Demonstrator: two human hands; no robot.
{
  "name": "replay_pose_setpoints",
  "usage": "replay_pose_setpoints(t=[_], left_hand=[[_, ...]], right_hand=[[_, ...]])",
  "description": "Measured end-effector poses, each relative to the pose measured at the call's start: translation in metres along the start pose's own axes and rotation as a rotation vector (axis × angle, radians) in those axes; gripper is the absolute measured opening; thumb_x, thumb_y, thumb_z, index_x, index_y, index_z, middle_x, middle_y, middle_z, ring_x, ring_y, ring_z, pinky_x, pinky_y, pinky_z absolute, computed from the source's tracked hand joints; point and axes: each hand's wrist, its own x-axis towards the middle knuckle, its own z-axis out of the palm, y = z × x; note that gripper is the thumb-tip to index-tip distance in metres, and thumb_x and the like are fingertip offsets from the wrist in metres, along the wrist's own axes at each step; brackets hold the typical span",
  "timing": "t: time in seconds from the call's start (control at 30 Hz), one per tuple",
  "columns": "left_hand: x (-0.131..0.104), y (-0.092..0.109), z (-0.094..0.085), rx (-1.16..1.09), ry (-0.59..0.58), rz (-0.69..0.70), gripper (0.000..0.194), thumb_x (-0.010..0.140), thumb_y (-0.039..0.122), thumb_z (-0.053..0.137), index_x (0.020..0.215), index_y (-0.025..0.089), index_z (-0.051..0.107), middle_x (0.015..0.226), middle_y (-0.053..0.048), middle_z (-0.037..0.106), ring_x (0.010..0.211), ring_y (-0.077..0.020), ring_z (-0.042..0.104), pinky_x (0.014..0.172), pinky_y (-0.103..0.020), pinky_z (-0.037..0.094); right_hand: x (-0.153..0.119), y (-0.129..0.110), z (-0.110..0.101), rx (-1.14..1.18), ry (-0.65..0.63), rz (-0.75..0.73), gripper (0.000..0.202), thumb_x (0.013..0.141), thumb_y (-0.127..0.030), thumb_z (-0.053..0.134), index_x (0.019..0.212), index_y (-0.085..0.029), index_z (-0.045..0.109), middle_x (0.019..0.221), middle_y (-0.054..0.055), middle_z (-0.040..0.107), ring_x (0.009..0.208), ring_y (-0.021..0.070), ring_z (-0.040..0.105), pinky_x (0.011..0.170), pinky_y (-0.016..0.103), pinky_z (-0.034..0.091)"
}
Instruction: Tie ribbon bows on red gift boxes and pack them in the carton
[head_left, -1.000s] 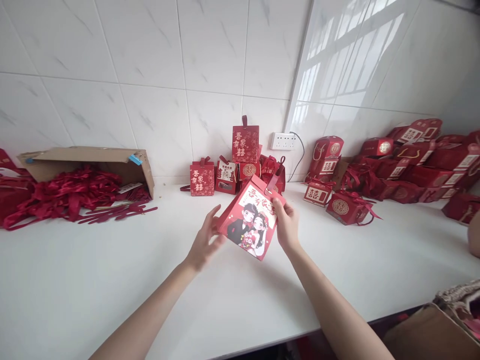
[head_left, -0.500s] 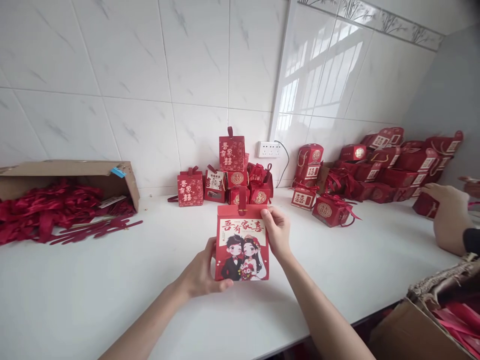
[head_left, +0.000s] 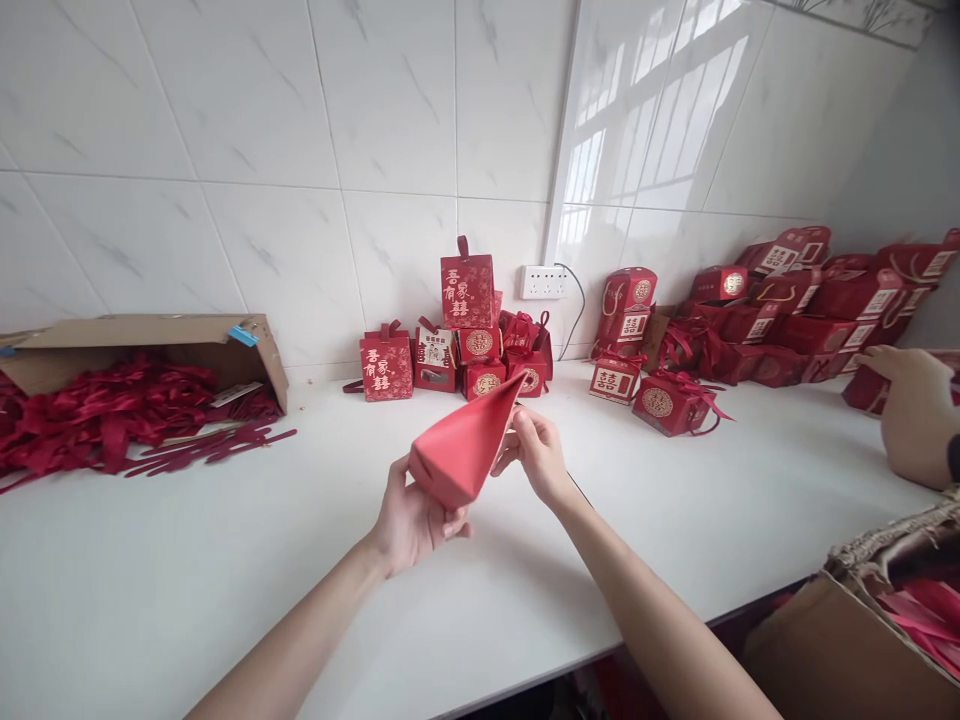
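A red paper gift box [head_left: 457, 455] is held tilted above the white counter, with its plain side and bottom toward me. My left hand [head_left: 420, 520] grips it around the lower left, thumb beneath and fingers behind. At the box's narrow right end, the fingers of my right hand [head_left: 531, 445] are closed on its edge; what lies between those fingertips is partly hidden. The printed front is turned out of sight. Behind it, finished-looking red gift boxes [head_left: 387, 366] stand grouped and stacked against the tiled wall.
On the left, a cardboard box [head_left: 268, 365] on its side spills red ribbons [head_left: 127, 410]. More red boxes [head_left: 810, 315] are piled at the right, near another person's hand [head_left: 919, 400]. An open carton [head_left: 825, 640] with red ribbon stands at the lower right. A power strip [head_left: 543, 282] is on the wall.
The gift box has gone from upright, printed front facing me, to tilted with its plain side showing. My right hand has shifted down and slightly left. The view has turned a little.
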Motion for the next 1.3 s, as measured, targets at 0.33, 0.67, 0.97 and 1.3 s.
replay_pose_setpoints(t=[0.33, 0.67, 0.97, 1.3], left_hand=[[0.006, 0.005, 0.006, 0.14, 0.36, -0.027, 0.055, 0.081, 0.062, 0.035, 0.095, 0.014, 0.057, 0.063, 0.0, 0.053, 0.042, -0.0093, 0.042, 0.066, -0.035, 0.052], [-0.002, -0.002, -0.018, 0.991, 0.278, 0.665, 0.071, 0.067, 0.03, 0.07, 0.124, 0.025, 0.028, 0.114, -0.009, 0.057, 0.096, -0.0245, 0.06, 0.08, -0.038, 0.05], [-0.002, 0.001, -0.027, 0.93, 0.228, 0.703, 0.073, 0.071, 0.032, 0.061, 0.133, 0.021, 0.026, 0.119, -0.012, 0.057, 0.109, -0.0295, 0.055, 0.089, -0.043, 0.047], [0.0, 0.001, -0.031, 1.017, 0.264, 0.696, 0.072, 0.071, 0.037, 0.056, 0.135, 0.021, 0.027, 0.118, -0.01, 0.06, 0.106, -0.0292, 0.058, 0.087, -0.043, 0.049]], right_hand=[[0.012, 0.013, -0.009, 0.103, 0.068, 0.519, 0.052, 0.079, -0.068, 0.041, 0.088, -0.019, 0.055, 0.075, 0.005, 0.065, 0.058, 0.0178, 0.064, 0.048, 0.031, 0.055], [-0.004, 0.015, -0.004, -0.245, 0.011, -0.143, 0.043, 0.082, -0.057, 0.05, 0.106, -0.021, 0.057, 0.108, 0.006, 0.064, 0.101, 0.0255, 0.06, 0.084, 0.037, 0.049], [-0.009, 0.016, 0.001, -0.302, -0.101, -0.195, 0.046, 0.086, -0.052, 0.047, 0.119, -0.021, 0.047, 0.118, 0.009, 0.059, 0.108, 0.0252, 0.056, 0.091, 0.037, 0.046], [-0.004, 0.015, -0.002, -0.391, -0.112, -0.223, 0.044, 0.088, -0.051, 0.042, 0.121, -0.021, 0.046, 0.114, 0.008, 0.062, 0.101, 0.0241, 0.06, 0.086, 0.036, 0.049]])
